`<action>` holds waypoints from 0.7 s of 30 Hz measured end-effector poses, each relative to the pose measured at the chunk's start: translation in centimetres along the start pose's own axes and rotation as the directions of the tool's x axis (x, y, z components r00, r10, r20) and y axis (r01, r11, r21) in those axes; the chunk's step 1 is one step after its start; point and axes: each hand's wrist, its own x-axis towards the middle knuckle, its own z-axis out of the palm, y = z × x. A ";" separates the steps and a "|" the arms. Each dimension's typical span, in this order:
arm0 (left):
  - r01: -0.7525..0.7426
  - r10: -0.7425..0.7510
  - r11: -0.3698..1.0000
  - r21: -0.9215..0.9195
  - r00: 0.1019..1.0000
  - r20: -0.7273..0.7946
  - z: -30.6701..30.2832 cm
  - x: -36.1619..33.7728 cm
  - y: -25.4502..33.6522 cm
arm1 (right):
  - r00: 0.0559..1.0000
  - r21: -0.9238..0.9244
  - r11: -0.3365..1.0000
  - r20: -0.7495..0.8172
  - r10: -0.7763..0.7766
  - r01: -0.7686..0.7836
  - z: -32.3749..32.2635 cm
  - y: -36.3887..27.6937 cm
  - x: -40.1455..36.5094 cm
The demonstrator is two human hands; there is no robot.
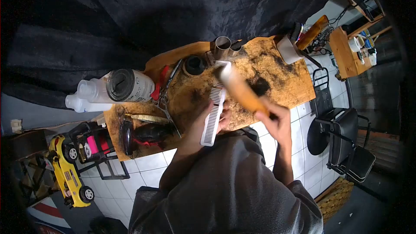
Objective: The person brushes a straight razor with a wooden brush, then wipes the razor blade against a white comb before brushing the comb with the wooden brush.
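Your left grip closed around white comb above dark-flecked table, seemingly keeping upper teeth clear; your right grip holds blurred orange-handled tool by handle, presumably for reach, head at comb's upper part, contact unclear.

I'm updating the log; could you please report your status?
Left hand holds white comb. Right hand grips orange-handled brush, partly blurred. Hair scattered across table.

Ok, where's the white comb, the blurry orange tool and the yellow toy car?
White comb (211,123): head view, on its lower toothed part.
Orange tool (246,95): head view, on its blurred handle.
Yellow toy car (68,169): head view, on its yellow body.
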 end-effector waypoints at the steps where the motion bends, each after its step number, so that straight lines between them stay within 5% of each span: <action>1: 0.001 -0.001 1.000 0.000 1.000 0.028 -0.3 0.3 0.2 | 0.976 0.043 0.997 0.210 0.054 -0.065 -0.4 -0.3 -0.7; 3: 0.004 -0.004 1.000 -0.001 0.996 0.084 -1.7 0.9 0.8 | 0.853 0.082 0.988 0.498 -0.156 0.133 -0.3 -1.1 -0.7; 4: 0.065 -0.029 0.989 -0.135 0.966 0.256 -2.4 1.2 1.1 | 0.829 0.006 0.975 0.525 -0.192 0.223 0.2 -1.7 -0.5; 7: -0.063 0.056 0.997 0.038 0.986 0.156 0.2 0.2 0.6 | 0.963 -0.073 0.997 0.268 0.028 -0.009 1.0 -1.4 -0.8; 8: -0.002 0.007 0.960 -0.280 1.000 0.015 1.1 -0.6 0.7 | 0.993 -0.128 0.987 0.088 -0.084 0.095 1.5 -0.4 -0.7; 9: 0.007 -0.005 0.998 -0.067 1.000 0.026 1.6 -0.9 0.7 | 0.999 -0.097 0.995 -0.031 -0.008 0.005 1.7 -0.8 -0.2; 11: 0.019 -0.036 0.933 0.359 0.999 0.040 2.6 -1.4 1.1 | 0.963 -0.275 0.958 -0.225 -0.150 0.085 1.6 -0.8 0.8; 13: 0.102 -0.109 0.883 0.457 0.994 -0.013 3.3 -1.7 1.7 | 0.934 -0.213 0.977 -0.349 -0.071 -0.005 1.3 -1.4 1.4; 15: 0.057 -0.071 0.894 0.445 0.997 0.016 2.7 -1.4 1.4 | 0.955 0.005 0.997 -0.287 0.073 -0.075 0.4 -1.1 0.9; 17: -0.005 -0.009 0.914 0.406 0.999 0.032 1.7 -1.1 1.0 | 0.998 0.025 0.999 0.056 0.039 -0.040 -1.2 -0.4 0.1; 19: -0.094 0.036 0.885 0.455 0.990 0.135 0.1 -0.3 0.6 | 0.935 0.006 0.997 0.348 0.070 -0.076 -1.5 -1.2 -0.6; 21: -0.035 -0.032 0.858 0.513 0.992 0.120 1.0 -1.1 0.8 | 0.891 -0.055 0.991 0.435 0.130 -0.118 -1.3 -2.2 -0.2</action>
